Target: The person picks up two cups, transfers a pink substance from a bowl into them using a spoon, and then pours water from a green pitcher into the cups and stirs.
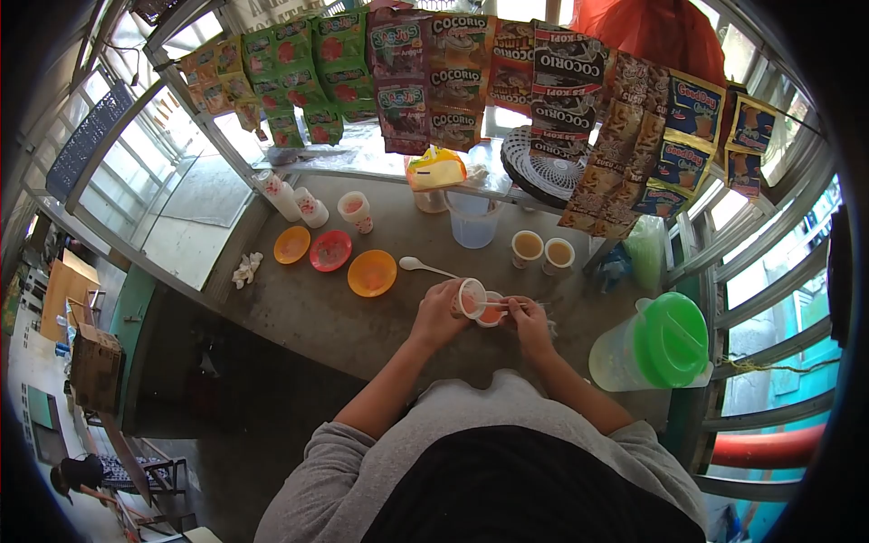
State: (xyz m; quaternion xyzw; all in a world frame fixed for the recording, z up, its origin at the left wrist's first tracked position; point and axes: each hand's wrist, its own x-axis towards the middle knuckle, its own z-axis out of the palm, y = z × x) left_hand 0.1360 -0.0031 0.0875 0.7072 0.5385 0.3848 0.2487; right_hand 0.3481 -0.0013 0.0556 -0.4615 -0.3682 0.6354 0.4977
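Observation:
My left hand [437, 315] is wrapped round a clear plastic cup [472, 297], tilted with its mouth toward the right. Just beside it is a second cup [491, 314] with an orange-red drink inside. My right hand [529, 326] is closed at that cup's right side, pinching a thin pale utensil, perhaps a spoon handle, that reaches over the cups. A white spoon [427, 267] lies on the counter beyond my left hand. Two cups of light brown drink, a left one [527, 249] and a right one [558, 256], stand farther back.
An orange plate [372, 273], a red plate [330, 251] and a smaller orange plate [291, 244] lie left, near stacked cups [356, 212]. A clear bucket [473, 219] stands at the back. A green-lidded pitcher [668, 342] stands right. Drink sachets [457, 81] hang overhead.

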